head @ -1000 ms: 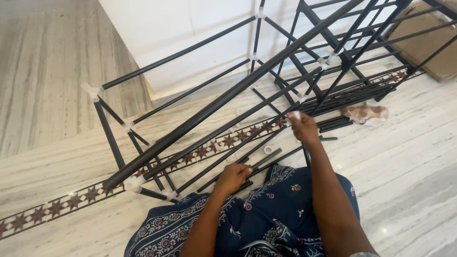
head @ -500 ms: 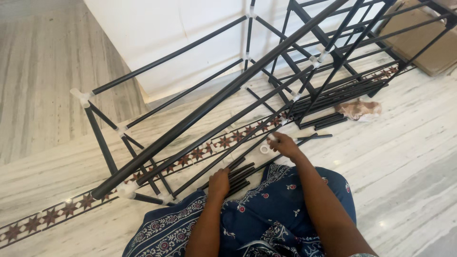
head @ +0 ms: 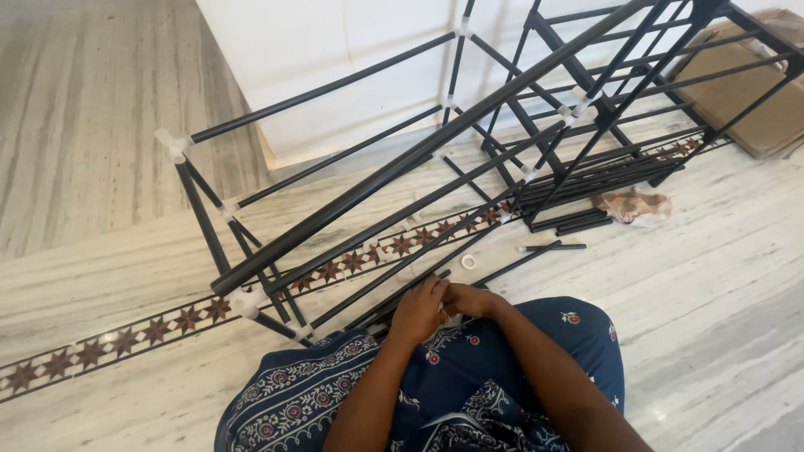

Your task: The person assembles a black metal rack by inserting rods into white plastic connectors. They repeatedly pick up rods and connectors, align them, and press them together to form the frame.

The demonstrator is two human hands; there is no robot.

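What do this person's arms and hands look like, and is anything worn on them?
Both forearms are bare, with no sleeves reaching them in view. The left hand and right hand wear no gloves, and no rings, bangles or watch can be made out. Below them lies a dark blue garment with a white and red floral print.

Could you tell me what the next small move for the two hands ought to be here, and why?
Probably to part the hands a little and see what they hold. The left hand and right hand are pressed together over the lap, beside the black rods of the frame, and they hide whatever lies between them. A small white ring lies loose on the floor just beyond.
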